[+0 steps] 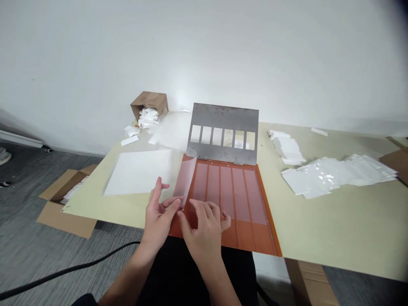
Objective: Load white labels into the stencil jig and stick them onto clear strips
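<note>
Two hands over one orange hinged tray (259, 238): left hand (157, 221) narrowly pinches one translucent film sheet (185, 180) at its lower corner; right hand (204, 231), half open, touches it. Beyond the hands, one steel plate (223, 117) with six windows; one cardboard box (149, 102) left of it.

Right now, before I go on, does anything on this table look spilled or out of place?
Yes: at the table's back left, a cardboard box looks tipped over, with white pieces spilling from its mouth onto the tabletop. They look odd beside the neater white stacks on the right.
</note>
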Demonstrator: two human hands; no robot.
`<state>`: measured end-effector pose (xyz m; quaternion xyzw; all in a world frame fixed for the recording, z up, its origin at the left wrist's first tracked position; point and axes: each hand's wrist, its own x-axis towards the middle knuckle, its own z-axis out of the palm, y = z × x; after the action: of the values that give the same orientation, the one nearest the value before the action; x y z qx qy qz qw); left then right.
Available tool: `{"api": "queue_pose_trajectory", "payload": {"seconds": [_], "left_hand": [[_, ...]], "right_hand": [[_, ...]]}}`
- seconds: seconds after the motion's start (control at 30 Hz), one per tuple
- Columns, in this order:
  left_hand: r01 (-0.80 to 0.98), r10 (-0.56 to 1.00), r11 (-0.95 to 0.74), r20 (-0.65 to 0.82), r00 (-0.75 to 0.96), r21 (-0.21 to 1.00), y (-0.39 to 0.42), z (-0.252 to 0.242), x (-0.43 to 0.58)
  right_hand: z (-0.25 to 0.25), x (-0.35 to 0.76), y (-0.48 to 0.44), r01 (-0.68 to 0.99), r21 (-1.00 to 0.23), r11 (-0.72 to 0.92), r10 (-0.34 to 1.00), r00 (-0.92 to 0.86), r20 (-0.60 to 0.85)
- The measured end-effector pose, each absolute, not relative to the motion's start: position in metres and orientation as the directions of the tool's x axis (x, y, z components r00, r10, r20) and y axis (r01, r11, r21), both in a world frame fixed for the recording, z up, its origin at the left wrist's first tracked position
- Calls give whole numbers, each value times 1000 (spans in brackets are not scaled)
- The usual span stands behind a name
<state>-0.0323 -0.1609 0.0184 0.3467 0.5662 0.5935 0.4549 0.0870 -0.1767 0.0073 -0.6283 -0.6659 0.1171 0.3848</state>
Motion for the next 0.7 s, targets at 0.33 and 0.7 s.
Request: {"api": "queue_pose_trajectory", "payload": {"seconds": [0.33, 0.7], "left_hand": [[-125, 926, 14, -60, -373, 992, -165, 14, -31], [42, 943, -113, 120, -311, 993, -168, 13, -33]], "right_hand": [[18, 85, -173, 581, -801, 141, 971, 76, 227], [24, 89, -170, 491, -860, 136, 982, 47, 182]]}}
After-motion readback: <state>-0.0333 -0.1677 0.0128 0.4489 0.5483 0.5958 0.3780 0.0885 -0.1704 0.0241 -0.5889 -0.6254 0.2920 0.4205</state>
